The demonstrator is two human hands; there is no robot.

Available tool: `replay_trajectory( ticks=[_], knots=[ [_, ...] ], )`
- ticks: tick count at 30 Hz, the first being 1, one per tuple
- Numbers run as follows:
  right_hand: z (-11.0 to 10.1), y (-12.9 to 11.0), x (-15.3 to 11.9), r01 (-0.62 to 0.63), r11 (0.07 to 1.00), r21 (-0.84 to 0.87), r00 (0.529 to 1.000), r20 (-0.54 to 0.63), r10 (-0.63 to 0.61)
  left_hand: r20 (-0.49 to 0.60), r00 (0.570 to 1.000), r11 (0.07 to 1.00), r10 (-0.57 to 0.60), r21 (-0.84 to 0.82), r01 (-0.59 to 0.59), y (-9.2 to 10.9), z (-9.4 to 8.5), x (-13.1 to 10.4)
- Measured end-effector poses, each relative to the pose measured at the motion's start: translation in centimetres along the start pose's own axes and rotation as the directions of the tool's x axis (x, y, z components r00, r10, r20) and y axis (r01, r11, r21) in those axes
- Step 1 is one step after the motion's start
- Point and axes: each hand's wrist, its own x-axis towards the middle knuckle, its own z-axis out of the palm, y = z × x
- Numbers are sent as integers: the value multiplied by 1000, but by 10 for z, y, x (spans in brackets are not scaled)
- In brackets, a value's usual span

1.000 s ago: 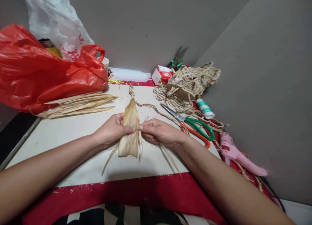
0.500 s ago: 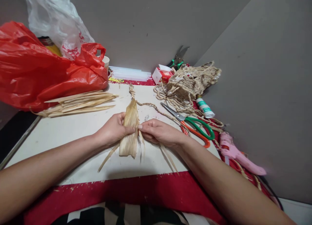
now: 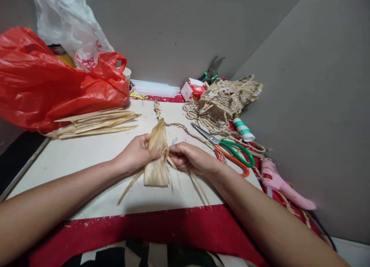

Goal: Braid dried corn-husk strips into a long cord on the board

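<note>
A wide, dry tan husk strip point(image 3: 156, 172) lies over a braided cord point(image 3: 157, 109) in front of me. My left hand point(image 3: 138, 153) grips the strip from its left side, with the thumb across the front. On the other side, my right hand point(image 3: 187, 156) is closed in a pinch at the strip's right edge, holding a thin strand of husk point(image 3: 172, 163). Its fingertips are partly hidden. Narrow loose husk ends stick out below both hands. Scissors point(image 3: 222, 145) with green and orange handles lie open to the right.
A red plastic bag point(image 3: 58, 89) stands at the left, with dry husks point(image 3: 95, 124) before it. Coiled braided rope point(image 3: 228, 95) is piled at the back right. Clear sticks point(image 3: 156, 88) lie by the wall. A pink glue gun point(image 3: 285, 186) rests at the right edge.
My right hand has drawn slightly to the right, pulling the strand away from the husk strip. The strip's lower end has swung a little right. My left hand stays nearly in place.
</note>
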Motion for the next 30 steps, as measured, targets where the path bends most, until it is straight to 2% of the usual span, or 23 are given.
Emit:
replay_trajectory(
  ticks=[3,9,13,20,26,30],
  knots=[
    [1,0,0,-10,1000,11,1000,-19,10,-21,1000,1000,-2,8,2,0,0,-1],
    [6,0,-1,-26,997,-75,994,-104,18,-68,997,999,-45,17,46,0,1,-2],
    [7,0,0,-31,998,-63,991,-131,22,-28,999,999,-14,-53,13,0,2,-2],
    [12,-3,0,-22,999,-32,989,-144,17,-23,999,994,-39,-98,37,1,3,-3],
    [14,-3,0,-27,999,-44,989,-146,20,29,996,995,-81,-54,82,8,1,-5],
    [12,-2,1,-40,997,-64,977,-210,25,114,990,996,-85,-3,86,22,-1,-13]
  ],
)
